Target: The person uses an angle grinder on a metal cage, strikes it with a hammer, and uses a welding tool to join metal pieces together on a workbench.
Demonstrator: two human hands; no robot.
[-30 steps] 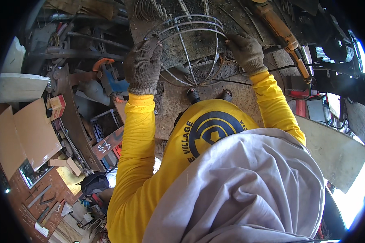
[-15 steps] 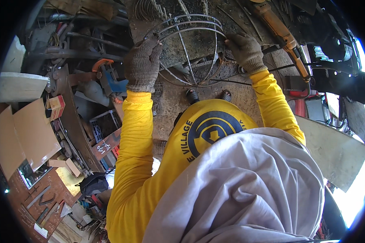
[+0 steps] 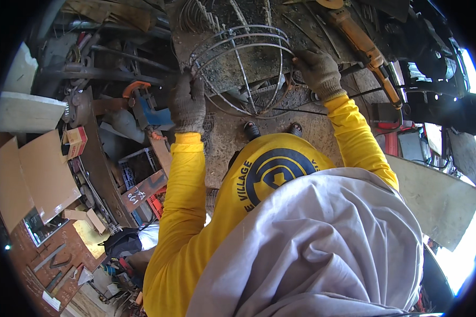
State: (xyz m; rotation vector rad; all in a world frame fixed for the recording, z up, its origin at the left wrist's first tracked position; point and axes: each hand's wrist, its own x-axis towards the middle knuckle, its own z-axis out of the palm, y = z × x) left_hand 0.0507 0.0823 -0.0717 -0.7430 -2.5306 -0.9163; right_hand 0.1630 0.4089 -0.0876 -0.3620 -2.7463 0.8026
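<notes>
A basket-like frame of bent metal rods hangs upright in front of me, its several curved hoops joined by long ribs that meet low down. My left hand, in a dark knitted work glove, is closed at the left end of the hoops. At the opposite end my right hand, gloved the same way, pinches the hoop between thumb and fingers. The gloves partly hide both gripped spots. Behind the upper hoops lies the dark worktable, with loose rods on it.
An orange-bodied angle grinder lies at the far right. A blue and orange clamp-like tool is beside my left forearm. Cardboard and a brown board with tools are at the left. A pale panel stands right.
My left hand has come lower, toward me, and shifted its hold at the left end of the frame. The frame has dropped slightly; my right hand has barely moved.
</notes>
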